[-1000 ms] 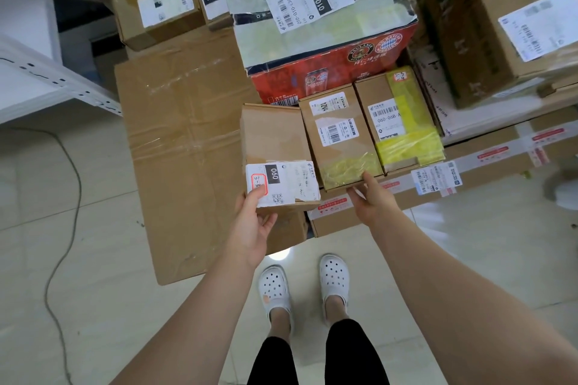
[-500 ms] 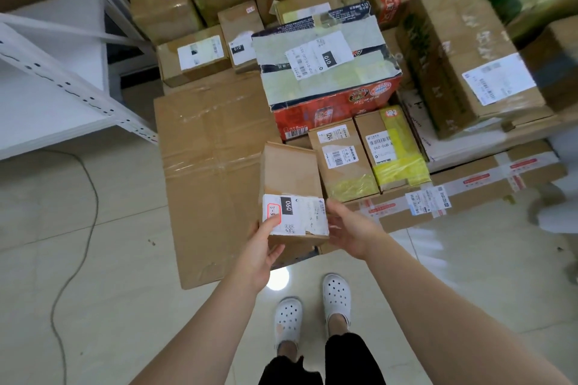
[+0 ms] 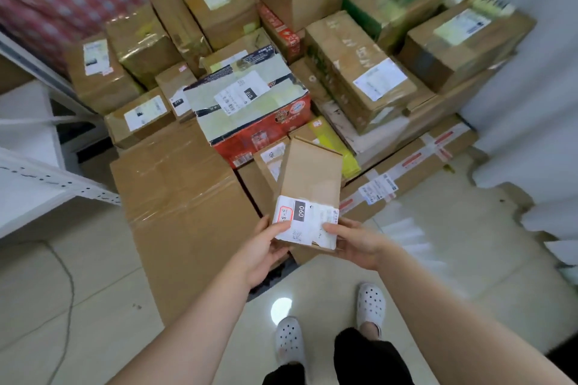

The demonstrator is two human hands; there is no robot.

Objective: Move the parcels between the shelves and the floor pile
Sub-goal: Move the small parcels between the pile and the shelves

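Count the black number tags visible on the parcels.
3: 060 on the held parcel, 010 atop the red-sided box, 010 on the small brown box left of it. More may be hidden or blurred.

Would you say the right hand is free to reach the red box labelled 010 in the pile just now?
Probably not yet: the right hand is gripping the small 060 parcel together with the left hand, and that parcel sits between it and the red box.

You look down on pale, glossy floor tiles (image 3: 103, 306) with a round glare spot (image 3: 281, 308) from an overhead light. At your left stands a white perforated metal shelf (image 3: 31, 194), with a thin cable (image 3: 72, 291) trailing over the tiles below it. A white wall (image 3: 531, 87) rises at your right.
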